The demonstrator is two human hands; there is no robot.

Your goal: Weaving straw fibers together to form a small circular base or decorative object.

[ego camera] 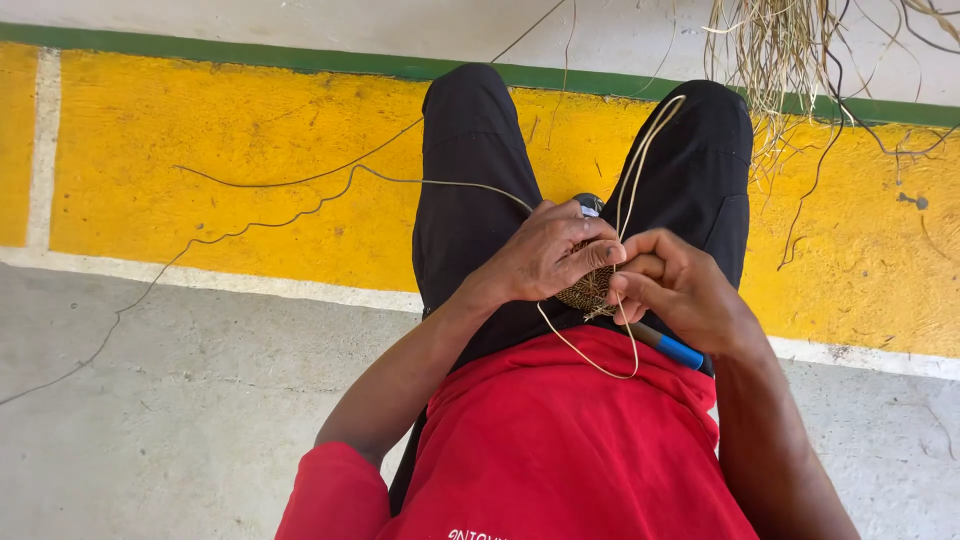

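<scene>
2 hands, left hand [545,252] and right hand [675,285], pinch a woven piece [590,290]; loose fibres [780,50] lie ahead.

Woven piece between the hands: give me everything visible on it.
The small woven piece is brown-tan, tightly plaited from thin fibre, apparently rounded; most is hidden. It sits over the lap, pinched between the left hand and the right hand. A pale fibre strand loops below it and runs up over the knee.
</scene>
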